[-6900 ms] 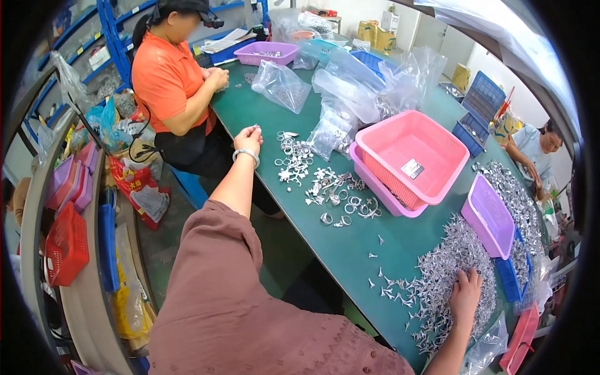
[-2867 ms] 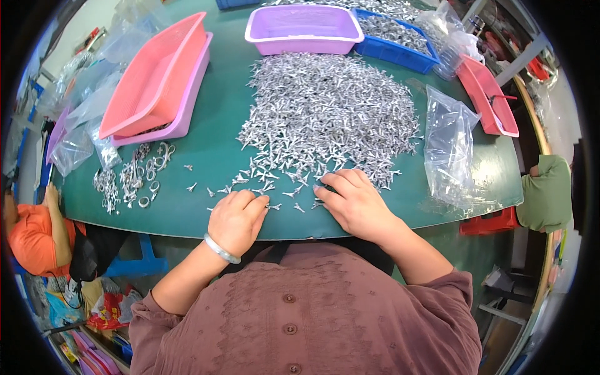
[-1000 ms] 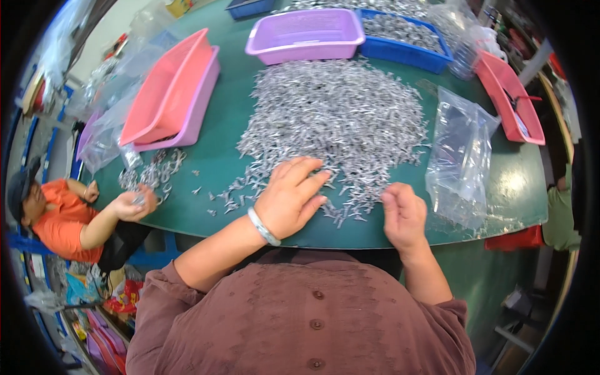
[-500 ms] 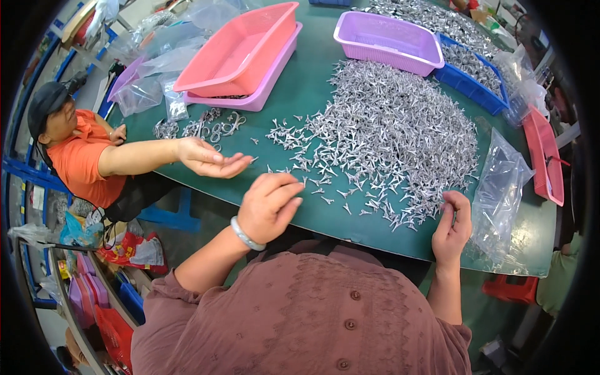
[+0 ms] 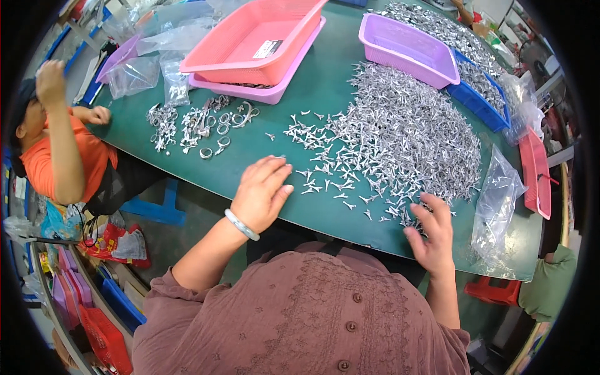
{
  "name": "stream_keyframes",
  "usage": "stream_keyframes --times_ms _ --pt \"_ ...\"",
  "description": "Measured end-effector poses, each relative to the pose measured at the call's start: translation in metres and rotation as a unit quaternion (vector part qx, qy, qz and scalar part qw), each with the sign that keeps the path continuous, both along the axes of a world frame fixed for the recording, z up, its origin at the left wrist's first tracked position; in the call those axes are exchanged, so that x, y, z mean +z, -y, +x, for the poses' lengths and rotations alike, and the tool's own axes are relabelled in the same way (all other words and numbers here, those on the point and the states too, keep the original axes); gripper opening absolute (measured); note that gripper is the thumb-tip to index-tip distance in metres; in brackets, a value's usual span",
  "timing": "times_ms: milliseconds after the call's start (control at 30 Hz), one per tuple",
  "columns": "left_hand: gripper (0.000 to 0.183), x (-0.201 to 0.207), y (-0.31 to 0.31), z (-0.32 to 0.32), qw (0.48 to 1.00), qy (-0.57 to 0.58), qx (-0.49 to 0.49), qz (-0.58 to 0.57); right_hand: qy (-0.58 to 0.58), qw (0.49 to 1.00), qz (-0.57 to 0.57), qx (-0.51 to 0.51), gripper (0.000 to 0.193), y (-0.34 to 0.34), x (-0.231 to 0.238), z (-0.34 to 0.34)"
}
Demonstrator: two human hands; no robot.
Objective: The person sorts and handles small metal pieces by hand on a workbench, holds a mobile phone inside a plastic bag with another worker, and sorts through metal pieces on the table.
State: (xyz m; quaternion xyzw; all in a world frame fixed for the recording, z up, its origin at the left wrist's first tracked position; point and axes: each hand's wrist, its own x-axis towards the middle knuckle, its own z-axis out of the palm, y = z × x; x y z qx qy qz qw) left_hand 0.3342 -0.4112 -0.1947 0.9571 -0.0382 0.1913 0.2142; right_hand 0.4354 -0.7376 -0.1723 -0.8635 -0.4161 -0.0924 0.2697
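A large heap of small silver metal pieces (image 5: 415, 128), shaped like little towers with splayed legs, covers the middle of the green table (image 5: 206, 181). My left hand (image 5: 261, 194), with a pale bangle at the wrist, is over the table's near edge, left of the scattered pieces. Its fingers stretch forward and the thumb stands apart; no held piece can be made out. My right hand (image 5: 434, 240) is at the heap's near right edge, fingers spread and slightly bent, close to the nearest pieces. Nothing shows in its grasp.
Stacked pink (image 5: 250, 53) and purple baskets stand far left, near silver rings and chains (image 5: 203, 122). A purple basket (image 5: 409, 50) and blue tray (image 5: 478, 94) border the heap. Plastic bags (image 5: 494, 200) lie right. A co-worker in orange (image 5: 69, 156) sits left.
The co-worker's arm has drawn back from the table and is raised. My left hand's fingers have uncurled, and my right hand has spread its fingers and shifted slightly left. The view has shifted a little.
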Motion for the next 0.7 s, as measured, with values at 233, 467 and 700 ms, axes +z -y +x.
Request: stream_keyframes --times_ms 233,467,700 --pt "0.036 0.004 0.004 0.020 0.994 -0.007 -0.085 -0.061 0.020 0.996 -0.087 -0.024 0.038 -0.030 -0.003 0.007" --pt "0.048 0.007 -0.011 0.052 0.994 -0.087 -0.056 0.032 0.064 0.994 -0.078 -0.046 0.033 -0.054 0.004 0.018" --pt "0.033 0.005 -0.010 0.061 0.986 -0.031 -0.149 -0.070 0.084 0.992 -0.091 -0.012 0.031 -0.079 0.012 0.031"
